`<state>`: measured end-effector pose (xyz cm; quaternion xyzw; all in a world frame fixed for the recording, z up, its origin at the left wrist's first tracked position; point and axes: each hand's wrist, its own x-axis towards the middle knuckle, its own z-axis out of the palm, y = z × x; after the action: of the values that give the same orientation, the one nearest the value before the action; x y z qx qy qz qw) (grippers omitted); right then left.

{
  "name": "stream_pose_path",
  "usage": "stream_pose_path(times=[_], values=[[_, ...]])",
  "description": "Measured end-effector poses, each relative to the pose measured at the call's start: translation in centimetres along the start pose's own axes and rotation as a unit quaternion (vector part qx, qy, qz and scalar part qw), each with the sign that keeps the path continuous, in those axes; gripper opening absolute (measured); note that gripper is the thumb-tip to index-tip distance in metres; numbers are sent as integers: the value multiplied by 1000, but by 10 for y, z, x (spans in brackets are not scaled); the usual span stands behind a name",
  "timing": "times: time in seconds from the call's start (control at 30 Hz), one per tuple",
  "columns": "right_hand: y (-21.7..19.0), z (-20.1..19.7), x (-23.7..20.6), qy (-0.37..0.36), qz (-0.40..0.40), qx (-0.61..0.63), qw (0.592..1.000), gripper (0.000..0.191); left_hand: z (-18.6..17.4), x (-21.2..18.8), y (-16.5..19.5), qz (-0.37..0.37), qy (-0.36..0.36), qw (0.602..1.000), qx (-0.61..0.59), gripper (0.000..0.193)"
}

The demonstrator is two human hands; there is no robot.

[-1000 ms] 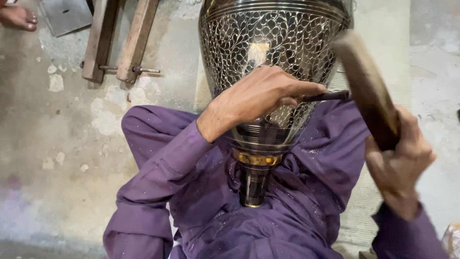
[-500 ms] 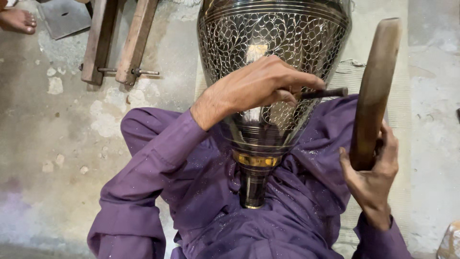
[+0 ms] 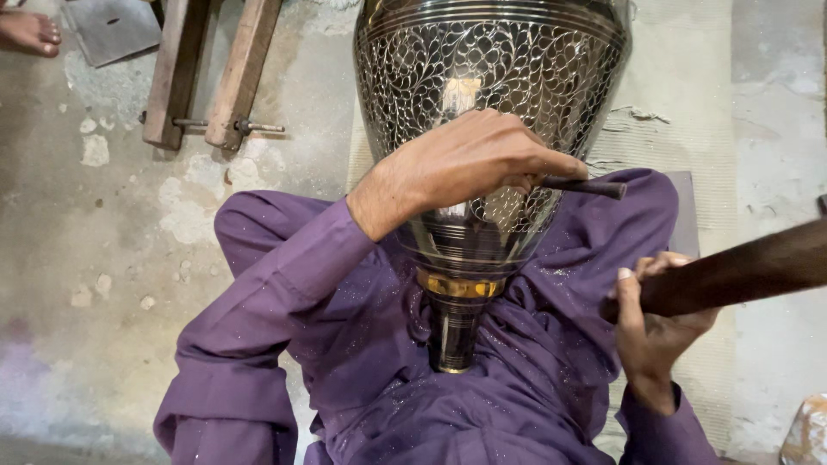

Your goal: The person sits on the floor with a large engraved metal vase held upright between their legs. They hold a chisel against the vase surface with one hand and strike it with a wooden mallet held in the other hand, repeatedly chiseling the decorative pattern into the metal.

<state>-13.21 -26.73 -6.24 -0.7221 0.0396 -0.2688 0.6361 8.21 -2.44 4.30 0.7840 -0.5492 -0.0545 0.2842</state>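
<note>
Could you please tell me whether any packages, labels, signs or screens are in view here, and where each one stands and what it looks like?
None can be seen: no package, label, sign or screen. The view holds only an engraved metal vase, the left hand holding a thin dark tool against it, the right hand gripping a wooden mallet, and wooden beams on the floor.

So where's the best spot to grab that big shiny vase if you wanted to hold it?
Probably the narrow ringed neck of the metal vase, gripped from the side. It is the slimmest part; the engraved body above is too wide and rounded to close fingers round. The left hand only rests on that body.
</note>
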Motion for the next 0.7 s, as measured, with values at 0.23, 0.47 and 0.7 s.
stream_pose_path(times=[0.23, 0.47, 0.7], values=[[-11, -1, 7, -18, -8, -207, 978, 43, -6, -7, 6, -49, 0, 999, 1, 41], [7, -17, 8, -81, -27, -201, 976, 30, 1, -10, 7, -41, 47, 998, 15, 38], [-9, -33, 34, -155, 15, -398, 904, 57, 35, -41, 5, -82, 250, 963, -51, 46]])
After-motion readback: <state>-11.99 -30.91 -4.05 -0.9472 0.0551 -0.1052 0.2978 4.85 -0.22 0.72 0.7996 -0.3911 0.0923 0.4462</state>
